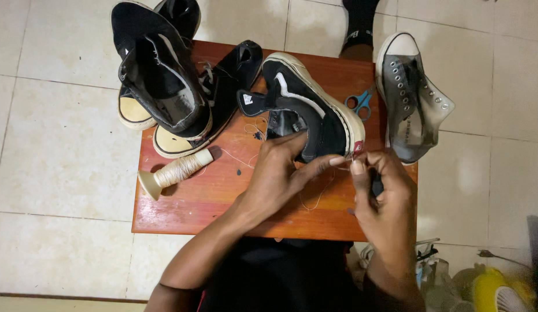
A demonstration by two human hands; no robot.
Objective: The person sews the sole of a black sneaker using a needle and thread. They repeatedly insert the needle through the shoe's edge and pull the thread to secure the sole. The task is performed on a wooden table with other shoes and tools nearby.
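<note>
1. Small wooden table (182, 205) – a low shoe (306, 107) lies on it at centre, heel toward the near edge.
2. Left hand (274, 173) rests against that shoe's heel; right hand (384, 190) just right of it, fingertips meeting.
3. Thread spool (175, 170) lies on the table, left of the hands.
4. High-top shoes (165, 75) stacked at the far-left corner, overhanging.
5. Scissors (360, 104) right of the low shoe – a sneaker (410, 95) beyond them, at the table's right edge.
</note>
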